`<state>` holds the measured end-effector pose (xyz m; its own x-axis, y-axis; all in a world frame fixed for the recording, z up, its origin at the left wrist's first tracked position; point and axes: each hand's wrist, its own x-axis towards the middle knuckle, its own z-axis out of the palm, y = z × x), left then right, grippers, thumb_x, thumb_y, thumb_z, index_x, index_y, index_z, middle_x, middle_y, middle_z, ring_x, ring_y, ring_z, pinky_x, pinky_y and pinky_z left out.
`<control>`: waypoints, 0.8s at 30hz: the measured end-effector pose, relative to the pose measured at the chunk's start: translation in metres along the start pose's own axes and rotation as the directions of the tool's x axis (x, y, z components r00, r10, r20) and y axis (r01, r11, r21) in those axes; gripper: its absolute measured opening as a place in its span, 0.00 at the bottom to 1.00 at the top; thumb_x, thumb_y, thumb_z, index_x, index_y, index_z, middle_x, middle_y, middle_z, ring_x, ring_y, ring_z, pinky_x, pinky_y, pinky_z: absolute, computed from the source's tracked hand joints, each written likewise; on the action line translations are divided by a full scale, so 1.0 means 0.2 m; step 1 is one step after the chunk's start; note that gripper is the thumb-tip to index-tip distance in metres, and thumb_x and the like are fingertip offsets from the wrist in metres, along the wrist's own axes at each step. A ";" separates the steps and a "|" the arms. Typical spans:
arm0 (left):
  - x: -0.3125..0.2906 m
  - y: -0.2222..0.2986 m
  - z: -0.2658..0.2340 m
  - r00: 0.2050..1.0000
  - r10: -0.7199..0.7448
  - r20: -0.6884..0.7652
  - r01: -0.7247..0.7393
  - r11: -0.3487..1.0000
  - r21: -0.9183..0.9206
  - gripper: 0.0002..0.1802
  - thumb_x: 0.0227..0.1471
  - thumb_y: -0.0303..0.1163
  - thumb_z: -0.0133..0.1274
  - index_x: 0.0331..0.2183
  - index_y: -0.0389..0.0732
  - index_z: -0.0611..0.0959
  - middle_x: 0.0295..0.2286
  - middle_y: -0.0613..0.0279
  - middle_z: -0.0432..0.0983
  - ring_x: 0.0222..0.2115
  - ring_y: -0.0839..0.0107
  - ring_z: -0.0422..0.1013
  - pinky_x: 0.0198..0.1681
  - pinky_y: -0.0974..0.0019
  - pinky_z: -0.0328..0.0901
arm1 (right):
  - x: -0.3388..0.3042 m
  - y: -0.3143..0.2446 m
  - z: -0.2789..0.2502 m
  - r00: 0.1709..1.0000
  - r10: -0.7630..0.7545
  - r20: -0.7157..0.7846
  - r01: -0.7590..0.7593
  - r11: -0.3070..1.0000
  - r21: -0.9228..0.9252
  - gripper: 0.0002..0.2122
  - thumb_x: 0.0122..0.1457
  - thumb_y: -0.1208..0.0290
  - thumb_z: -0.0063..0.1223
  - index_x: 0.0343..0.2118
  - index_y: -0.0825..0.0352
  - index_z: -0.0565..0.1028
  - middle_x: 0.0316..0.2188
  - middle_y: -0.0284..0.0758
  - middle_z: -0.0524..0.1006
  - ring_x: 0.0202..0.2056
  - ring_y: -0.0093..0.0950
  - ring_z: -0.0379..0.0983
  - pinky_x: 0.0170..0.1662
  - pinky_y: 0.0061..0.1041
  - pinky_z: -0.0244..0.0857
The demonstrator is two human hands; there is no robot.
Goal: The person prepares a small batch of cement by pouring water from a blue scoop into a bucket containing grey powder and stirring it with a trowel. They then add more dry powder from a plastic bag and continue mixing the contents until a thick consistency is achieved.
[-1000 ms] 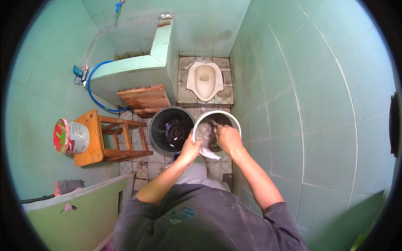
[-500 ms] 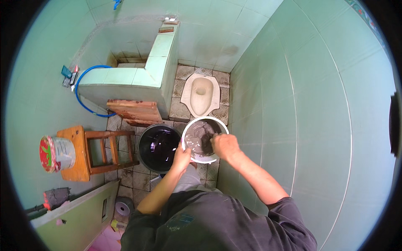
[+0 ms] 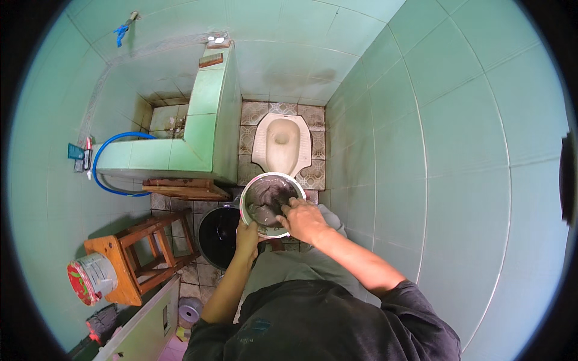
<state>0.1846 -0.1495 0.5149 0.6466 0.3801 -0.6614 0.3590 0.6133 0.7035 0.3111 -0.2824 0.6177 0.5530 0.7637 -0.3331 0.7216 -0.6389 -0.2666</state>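
Note:
A round white-rimmed pail (image 3: pixel 242 210) with wet grey paste (image 3: pixel 265 198) inside is held in front of me. My left hand (image 3: pixel 247 236) grips its lower left rim. Over the right side of the rim reaches my right hand (image 3: pixel 301 220), its fingers and thumb apart and their tips at the paste. I see no tool in it. Just left of the pail stands a black tub (image 3: pixel 218 237), partly hidden by my left arm and the pail.
Beyond the pail is a squat toilet (image 3: pixel 281 141). At left, a tiled basin wall (image 3: pixel 200 129) carries a blue hose (image 3: pixel 105 157); a wooden board (image 3: pixel 186 189) leans below. A paint bucket (image 3: pixel 96 277) sits on a wooden stool (image 3: pixel 129 256). A tiled wall (image 3: pixel 445 180) rises at right.
The pail has shifted left in view and now overlaps the tub's edge. My right hand has gone from closed to fingers apart, lower at the rim. My left hand still holds the pail.

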 end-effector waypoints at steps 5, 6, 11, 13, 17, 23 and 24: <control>0.22 0.13 0.10 0.996 -0.047 -0.069 0.044 0.998 -0.049 0.24 0.55 0.23 0.37 0.54 0.38 0.63 0.45 0.50 0.70 0.40 0.58 0.75 0.37 0.54 0.77 | 0.32 0.31 -0.19 0.973 0.140 -0.183 -0.037 0.879 0.475 0.12 0.58 0.63 0.50 0.36 0.65 0.80 0.38 0.48 0.77 0.40 0.45 0.75 0.48 0.38 0.67; 0.28 0.14 0.11 0.995 -0.062 -0.072 0.060 0.998 -0.034 0.24 0.55 0.23 0.37 0.54 0.38 0.62 0.46 0.50 0.70 0.40 0.57 0.75 0.37 0.54 0.76 | 0.40 0.38 -0.25 0.966 0.188 -0.178 -0.078 0.867 0.492 0.11 0.58 0.64 0.49 0.36 0.64 0.80 0.38 0.47 0.78 0.41 0.45 0.75 0.48 0.38 0.68; 0.59 0.25 0.27 0.988 -0.104 -0.110 0.103 0.995 -0.013 0.25 0.54 0.23 0.37 0.54 0.37 0.62 0.47 0.47 0.69 0.41 0.54 0.74 0.39 0.52 0.76 | 0.82 0.99 -0.13 0.904 0.415 -0.099 -0.314 0.804 0.505 0.12 0.57 0.63 0.51 0.36 0.65 0.80 0.37 0.45 0.78 0.41 0.45 0.75 0.47 0.39 0.68; 0.75 0.32 0.36 0.982 -0.106 -0.158 0.106 0.994 -0.005 0.26 0.53 0.22 0.36 0.55 0.37 0.60 0.46 0.46 0.69 0.40 0.54 0.75 0.37 0.54 0.76 | 1.00 1.26 -0.06 0.874 0.476 -0.097 -0.372 0.783 0.498 0.12 0.56 0.63 0.53 0.37 0.66 0.79 0.37 0.45 0.79 0.41 0.45 0.75 0.46 0.39 0.68; 1.00 0.41 0.51 0.962 -0.136 -0.237 0.145 0.989 0.018 0.25 0.52 0.23 0.37 0.54 0.37 0.63 0.46 0.49 0.69 0.40 0.54 0.74 0.37 0.52 0.74 | 1.23 1.63 0.08 0.784 0.621 0.024 -0.559 0.687 0.465 0.11 0.55 0.65 0.55 0.36 0.66 0.79 0.36 0.44 0.79 0.40 0.42 0.76 0.45 0.38 0.69; 1.33 0.49 0.70 0.955 -0.165 -0.246 0.198 0.973 0.117 0.25 0.52 0.23 0.38 0.54 0.39 0.65 0.42 0.55 0.71 0.36 0.65 0.74 0.36 0.61 0.74 | 1.54 2.02 0.33 0.685 0.724 0.083 -0.687 0.604 0.403 0.08 0.52 0.69 0.57 0.33 0.67 0.77 0.32 0.43 0.79 0.36 0.42 0.76 0.40 0.37 0.69; 1.38 0.52 0.75 0.951 -0.162 -0.262 0.192 0.977 0.095 0.25 0.52 0.23 0.38 0.54 0.39 0.65 0.42 0.55 0.71 0.36 0.65 0.74 0.36 0.61 0.74 | 1.60 2.07 0.35 0.704 0.706 0.081 -0.673 0.626 0.393 0.08 0.52 0.69 0.57 0.33 0.67 0.77 0.32 0.43 0.79 0.36 0.42 0.76 0.40 0.37 0.69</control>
<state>0.5010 -0.0852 0.4441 0.3804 0.4442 -0.8112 0.5387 0.6065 0.5847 0.7577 -0.3094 0.3377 0.8649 0.0790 -0.4956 -0.0839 -0.9509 -0.2978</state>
